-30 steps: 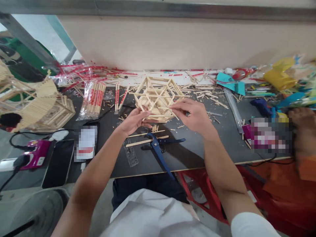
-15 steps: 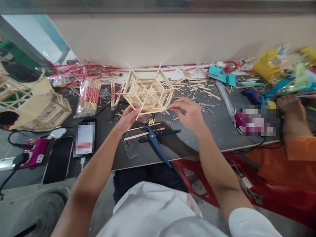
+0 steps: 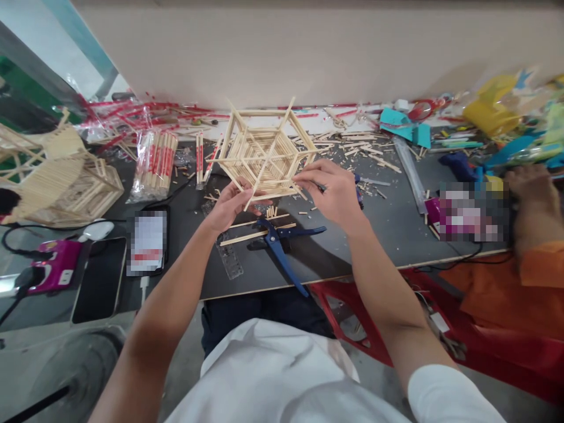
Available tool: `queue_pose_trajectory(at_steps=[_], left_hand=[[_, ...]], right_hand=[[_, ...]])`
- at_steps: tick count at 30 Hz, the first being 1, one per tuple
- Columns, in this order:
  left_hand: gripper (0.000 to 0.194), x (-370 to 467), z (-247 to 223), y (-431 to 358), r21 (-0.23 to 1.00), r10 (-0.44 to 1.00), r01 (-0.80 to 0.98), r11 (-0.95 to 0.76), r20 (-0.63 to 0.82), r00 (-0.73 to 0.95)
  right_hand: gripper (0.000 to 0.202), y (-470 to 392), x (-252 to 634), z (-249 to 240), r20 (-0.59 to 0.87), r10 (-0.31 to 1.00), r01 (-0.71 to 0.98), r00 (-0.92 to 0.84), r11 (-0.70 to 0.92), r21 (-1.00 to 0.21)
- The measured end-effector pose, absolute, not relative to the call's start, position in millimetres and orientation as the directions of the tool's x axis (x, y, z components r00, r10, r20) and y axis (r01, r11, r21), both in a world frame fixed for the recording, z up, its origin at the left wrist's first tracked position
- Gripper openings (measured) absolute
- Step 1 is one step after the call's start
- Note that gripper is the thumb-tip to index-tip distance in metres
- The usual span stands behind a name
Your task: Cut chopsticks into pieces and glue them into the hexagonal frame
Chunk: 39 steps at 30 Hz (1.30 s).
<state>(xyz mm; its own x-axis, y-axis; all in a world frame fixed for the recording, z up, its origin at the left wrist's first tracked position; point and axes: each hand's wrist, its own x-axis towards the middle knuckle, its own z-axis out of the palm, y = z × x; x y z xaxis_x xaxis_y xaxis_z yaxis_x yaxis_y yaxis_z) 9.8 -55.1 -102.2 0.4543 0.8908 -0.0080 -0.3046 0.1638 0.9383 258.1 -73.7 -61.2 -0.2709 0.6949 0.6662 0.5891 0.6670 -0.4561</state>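
A hexagonal frame of thin wooden sticks, stacked in layers and crossed by longer sticks, is held up over the table. My left hand grips its lower left corner, thumb on top and fingers underneath. At the lower right corner, my right hand is closed in a pinch against the frame; what lies between its fingertips is too small to make out. Below the frame, a blue-handled cutter lies across the table beside loose sticks and a clear plastic piece.
Bagged chopsticks, a phone, a lit phone and a purple power strip are on the left, near another stick structure. Stick scraps litter the back. A co-worker's hand rests at the right.
My right hand has moved slightly left and up, its fingertips now over the frame's lower right corner. My left hand keeps its hold. The camera view has shifted a little.
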Motion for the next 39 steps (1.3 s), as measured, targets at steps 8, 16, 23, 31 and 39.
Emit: queue_pose_trajectory(at_steps=[8, 16, 23, 31, 39], left_hand=[[0.036, 9.9, -102.5, -55.6, 0.939, 0.893, -0.298, 0.173, -0.022, 0.45], [0.038, 9.9, -101.5, -55.6, 0.935, 0.9, -0.297, 0.194, -0.049, 0.434], [0.04, 10.3, -99.3, -56.2, 0.942, 0.895, -0.277, 0.188, -0.049, 0.443], [0.038, 9.8, -100.0, -55.9, 0.942, 0.891, -0.28, 0.186, -0.042, 0.451], [0.038, 10.3, -100.2, -55.1, 0.944, 0.891, -0.277, 0.18, -0.036, 0.453]], right_hand=[[0.014, -71.5, 256.4, -61.2, 0.639, 0.72, 0.62, -0.272, 0.638, -0.456], [0.012, -71.3, 257.0, -56.2, 0.575, 0.778, 0.605, -0.252, 0.591, -0.534], [0.009, -69.3, 255.6, -55.2, 0.569, 0.784, 0.59, -0.248, 0.588, -0.553], [0.013, -70.0, 253.8, -56.9, 0.552, 0.81, 0.559, -0.2, 0.557, -0.614], [0.011, -69.7, 255.7, -56.4, 0.563, 0.802, 0.582, -0.199, 0.559, -0.591]])
